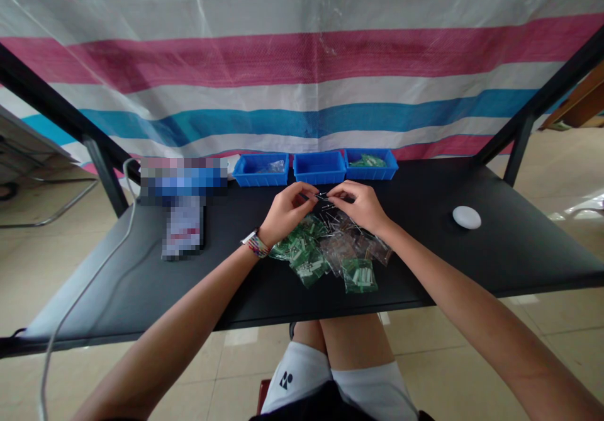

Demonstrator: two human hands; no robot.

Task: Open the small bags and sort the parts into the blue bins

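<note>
My left hand [291, 210] and my right hand [359, 204] face each other over the middle of the black table, fingertips pinched a short way apart. A thin, shiny metal pin [321, 195] shows between them, touching both sets of fingertips; its exact kind is too small to tell. Loose pins of the same look [327, 206] lie just below. Under my left wrist are green-tinted bags [302, 251] with pale pieces inside. Brownish clear bags [342, 248] lie below my right hand, and a green bag of white cylinders [359, 276] sits nearest the front edge.
Behind my hands stand three blue bins: the left bin [261, 179] holds clear bags, the middle bin [319, 175] shows no contents, the right bin [371, 172] holds green bags. A white oval object [467, 218] lies right. A cable [89, 282] crosses the left side.
</note>
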